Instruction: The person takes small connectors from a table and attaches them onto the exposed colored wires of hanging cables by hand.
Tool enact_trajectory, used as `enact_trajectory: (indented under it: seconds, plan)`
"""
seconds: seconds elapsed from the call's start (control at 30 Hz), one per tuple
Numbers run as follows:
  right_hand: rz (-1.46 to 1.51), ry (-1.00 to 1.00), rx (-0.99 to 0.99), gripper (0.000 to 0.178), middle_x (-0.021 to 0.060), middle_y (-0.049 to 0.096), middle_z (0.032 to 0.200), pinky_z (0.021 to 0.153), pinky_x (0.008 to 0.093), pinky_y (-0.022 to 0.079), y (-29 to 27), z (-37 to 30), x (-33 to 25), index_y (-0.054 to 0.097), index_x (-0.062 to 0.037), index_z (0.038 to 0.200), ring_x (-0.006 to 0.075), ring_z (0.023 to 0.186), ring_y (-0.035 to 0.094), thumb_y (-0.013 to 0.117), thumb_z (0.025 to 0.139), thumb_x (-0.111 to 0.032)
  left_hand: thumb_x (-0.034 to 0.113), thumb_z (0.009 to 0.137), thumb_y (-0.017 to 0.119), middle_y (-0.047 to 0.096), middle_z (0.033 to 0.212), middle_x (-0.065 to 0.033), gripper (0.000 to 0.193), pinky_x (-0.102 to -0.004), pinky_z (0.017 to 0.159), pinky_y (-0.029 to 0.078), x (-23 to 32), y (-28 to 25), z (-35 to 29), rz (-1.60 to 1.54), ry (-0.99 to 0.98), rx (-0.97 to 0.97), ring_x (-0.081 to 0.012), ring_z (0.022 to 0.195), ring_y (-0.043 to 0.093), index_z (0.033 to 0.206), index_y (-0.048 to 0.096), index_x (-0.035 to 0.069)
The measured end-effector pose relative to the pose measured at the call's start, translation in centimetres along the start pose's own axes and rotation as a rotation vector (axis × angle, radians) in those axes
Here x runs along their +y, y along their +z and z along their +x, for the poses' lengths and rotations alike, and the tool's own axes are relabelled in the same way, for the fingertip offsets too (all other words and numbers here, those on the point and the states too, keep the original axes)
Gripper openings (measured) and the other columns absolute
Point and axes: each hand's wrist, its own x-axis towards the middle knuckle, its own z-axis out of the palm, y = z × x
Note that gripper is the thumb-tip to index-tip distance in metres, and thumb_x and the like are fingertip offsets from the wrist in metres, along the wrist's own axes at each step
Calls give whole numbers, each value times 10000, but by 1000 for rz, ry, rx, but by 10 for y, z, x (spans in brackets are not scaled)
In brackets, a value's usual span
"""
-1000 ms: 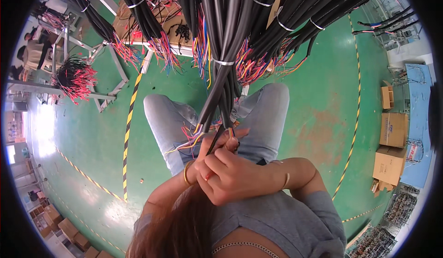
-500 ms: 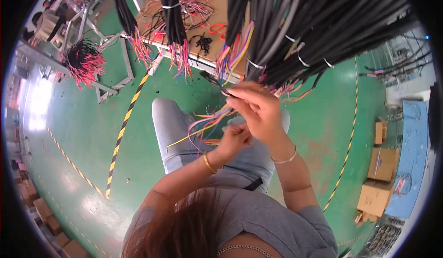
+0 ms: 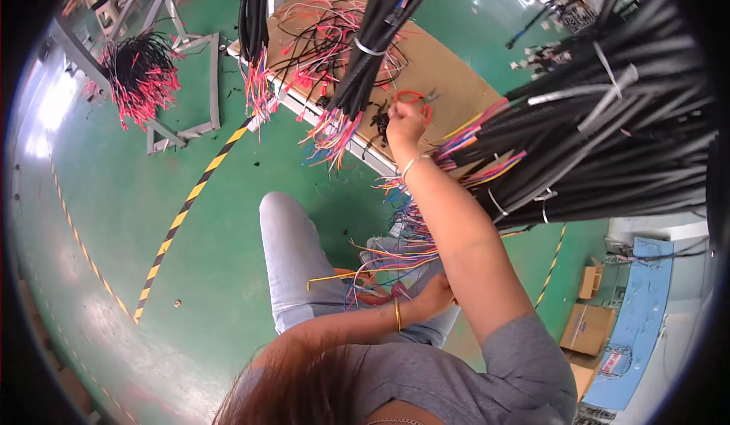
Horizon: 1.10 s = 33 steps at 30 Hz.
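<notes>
- Head view: the right hand (image 3: 406, 125) reaches over the brown table (image 3: 456, 68), its fingers bent and bunched together; whether they pinch anything cannot be told.
- Scissors (image 3: 411, 93) lie on the tabletop right by that hand, partly covered by it; they have glossy red-orange loops and short grey blades, and whether the hand touches them is unclear.
- Small black pieces (image 3: 380, 123) sit just left of the fingertips near the table's front edge, short, dark and tangled into a loose little heap.
- The left hand (image 3: 433, 297) is low over the lap, partly behind the right arm; its fingertips are hidden, so its grasp cannot be told.
- Coloured wires (image 3: 414, 258) fan out above the left hand, over the jeans (image 3: 293, 261): thin strands in yellow, orange, pink, purple and blue, loosely spread, with one yellow strand poking farthest left.
- A large cable bundle (image 3: 608, 159) fills the upper right, thick, black and slightly blurred, strapped with pale ties.
- A smaller black bundle (image 3: 365, 75) hangs over the table, bound by a white tie, its lower end frayed into pink, blue and orange ends.
</notes>
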Motion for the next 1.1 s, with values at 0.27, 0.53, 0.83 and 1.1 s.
enact_trajectory:
  seconds: [0.27, 0.53, 0.83, 1.1]
  plan:
    - [-367, -604, -318, 161, 138, 547, 637, 596, 384, 416, -11, -19, 7, 561, -58, 852, 310, 675, 527, 495, 705, -64, 66, 761, 458, 530, 630, -35, 114, -231, 528, 388, -5, 2, 5, -54, 153, 121, -99, 588, 491, 760, 535, -18]
    - [-682, -433, -479, 170, 158, 550, 669, 587, 373, 435, -7, 22, -22, 557, -45, 665, 298, 662, 542, 633, 595, -180, 139, 789, 447, 465, 535, 13, 164, -186, 440, 304, 19, -13, -8, -225, -226, -132, -36, 485, 398, 699, 527, 27]
    - [-541, -170, -499, 212, 172, 524, 815, 637, 377, 416, 6, 8, -6, 513, -11, 742, 325, 736, 517, 595, 578, -118, 139, 807, 437, 453, 531, 26, 175, -185, 424, 280, 37, -22, -18, -228, -246, -113, -34, 478, 375, 693, 529, 43]
    - [304, 164, -528, 292, 102, 561, 703, 580, 323, 413, -60, -51, -105, 517, 7, 843, 261, 656, 544, 611, 634, -173, 113, 766, 445, 534, 893, -60, 215, -242, 620, 439, 28, -66, -11, -391, -266, 190, -118, 775, 521, 944, 483, -2]
